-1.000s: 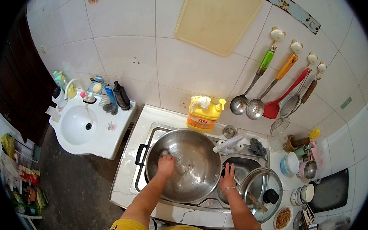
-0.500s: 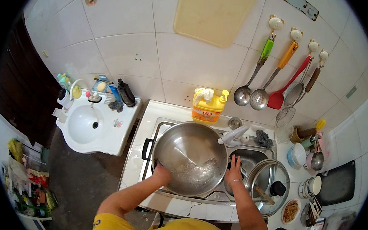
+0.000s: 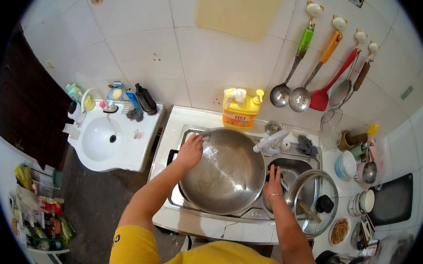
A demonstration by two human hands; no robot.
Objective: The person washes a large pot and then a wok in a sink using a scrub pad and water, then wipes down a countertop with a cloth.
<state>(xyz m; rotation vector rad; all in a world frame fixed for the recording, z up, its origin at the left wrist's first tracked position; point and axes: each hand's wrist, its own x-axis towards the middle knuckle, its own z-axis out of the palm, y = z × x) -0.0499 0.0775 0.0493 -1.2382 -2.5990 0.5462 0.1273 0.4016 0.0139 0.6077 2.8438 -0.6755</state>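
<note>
A large, wide steel pan point(image 3: 223, 181) with black side handles rests over the sink, with a little water shining in its bottom. My left hand point(image 3: 190, 152) is bent over the pan's far left rim, fingers curled against the inner wall; a blurred greyish patch at the fingertips keeps me from naming what they hold. At the opposite rim, my right hand point(image 3: 273, 182) is on the pan's right handle, its fingers pointing away from me. Just beyond that hand is a white tap point(image 3: 273, 143). A glass lid point(image 3: 323, 226) with a black knob lies to the right.
Behind the pan stands a yellow pump jug point(image 3: 241, 115) with a white cloth on it. Ladles point(image 3: 280, 94) and other utensils hang on the tiled wall. Bowls point(image 3: 346, 164) and a plate of food point(image 3: 339, 232) stand at the right. A white washbasin point(image 3: 94, 146) is at the left.
My left hand has moved from the pan's near left inside up to its far left rim. The water in the pan has settled from a splash. My right hand stays at the right rim.
</note>
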